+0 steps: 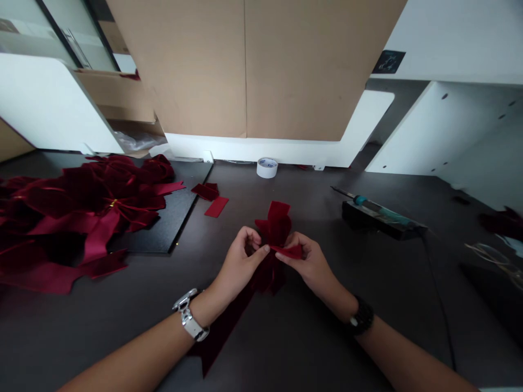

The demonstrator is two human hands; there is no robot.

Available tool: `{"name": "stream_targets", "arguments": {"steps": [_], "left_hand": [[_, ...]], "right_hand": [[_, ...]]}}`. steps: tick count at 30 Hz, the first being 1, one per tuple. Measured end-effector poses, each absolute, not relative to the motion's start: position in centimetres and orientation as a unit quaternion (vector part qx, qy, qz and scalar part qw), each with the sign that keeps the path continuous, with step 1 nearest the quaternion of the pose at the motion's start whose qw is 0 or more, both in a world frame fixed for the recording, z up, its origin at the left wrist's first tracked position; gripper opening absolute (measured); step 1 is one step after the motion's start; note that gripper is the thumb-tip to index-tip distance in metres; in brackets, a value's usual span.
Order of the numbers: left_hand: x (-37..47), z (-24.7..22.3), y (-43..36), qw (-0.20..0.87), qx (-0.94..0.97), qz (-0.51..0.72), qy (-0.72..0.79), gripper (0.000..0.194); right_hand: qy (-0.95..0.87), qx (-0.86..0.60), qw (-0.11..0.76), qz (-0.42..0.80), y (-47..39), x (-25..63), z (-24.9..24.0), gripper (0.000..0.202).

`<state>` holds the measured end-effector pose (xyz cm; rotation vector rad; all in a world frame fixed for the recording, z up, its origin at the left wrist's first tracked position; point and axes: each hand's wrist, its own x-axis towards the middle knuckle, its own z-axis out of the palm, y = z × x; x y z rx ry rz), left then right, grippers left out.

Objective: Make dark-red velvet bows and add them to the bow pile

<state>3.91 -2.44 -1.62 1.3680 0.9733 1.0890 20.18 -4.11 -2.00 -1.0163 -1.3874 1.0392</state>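
Clearly soft stuff: the dark red velvet ribbon bow (274,228) sits just above the middle of the dark tabletop (286,337), pinched between both hands. My left hand (241,261) has thumb and fingers closed on the bow's gathered centre from the left; my right hand (304,260) is closed on a flat loop of ribbon on the right side. A long tail of the same ribbon (223,332) trails back towards me between the wrists. I'd judge it light and limp, with a napped face that grips skin rather than slipping, so nothing here is fragile, but the folds will spring open if the centre is let go. The pinch belongs at that gathered waist, not out on the loops. To the left lies a heap of finished red bows (77,212), with cut ribbon scraps (211,198) nearby, a white tape roll (267,167) beyond, and a soldering iron (378,212) to the right.
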Motion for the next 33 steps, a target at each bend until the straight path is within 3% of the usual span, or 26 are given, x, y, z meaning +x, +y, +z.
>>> {"name": "stream_targets", "arguments": {"steps": [4, 13, 20, 26, 33], "left_hand": [[3.90, -1.79, -2.49, 0.533, 0.601, 0.429, 0.414, 0.015], [4.05, -1.75, -2.86, 0.597, 0.559, 0.404, 0.409, 0.036], [4.49, -1.84, -3.12, 0.665, 0.484, 0.424, 0.379, 0.041], [4.26, -1.69, -2.93, 0.710, 0.383, 0.440, 0.395, 0.027], [4.44, -1.54, -2.79, 0.693, 0.394, 0.452, 0.401, 0.027]], "right_hand": [[-0.589, -0.419, 0.544, 0.426, -4.15, 19.91, -2.29, 0.027], [-0.539, -0.479, 0.546, 0.427, -4.13, 20.30, -2.19, 0.028], [-0.503, -0.506, 0.552, 0.432, -3.82, 20.37, -2.38, 0.023], [-0.536, -0.483, 0.551, 0.419, -4.25, 19.86, -2.26, 0.025], [-0.550, -0.476, 0.532, 0.434, -4.20, 19.99, -2.38, 0.024]]}}
